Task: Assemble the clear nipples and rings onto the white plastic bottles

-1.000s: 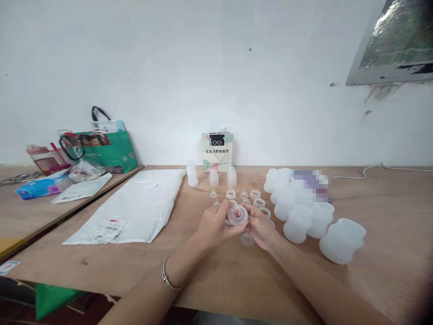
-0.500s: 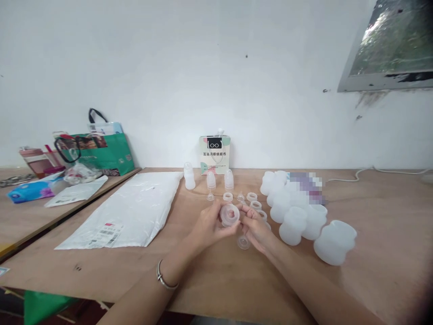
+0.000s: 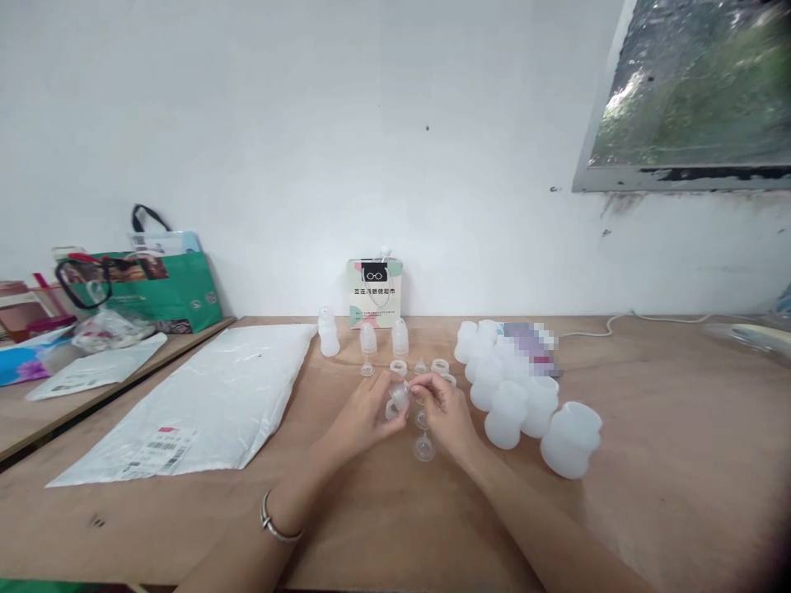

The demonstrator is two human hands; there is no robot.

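Delicately, the left hand (image 3: 362, 416) grips a clear teat (image 3: 400, 398) while the right hand (image 3: 448, 416) pinches its tip, above the table (image 3: 371, 519); frosted bottles (image 3: 507, 414) sit right, a white parcel (image 3: 216, 383) left.

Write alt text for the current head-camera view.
A person's left hand holds a small, round, clear plastic piece, the right hand at its edge, above a brown wooden table. Translucent white, waisted bottles stand at right; a flat white plastic parcel lies at left.
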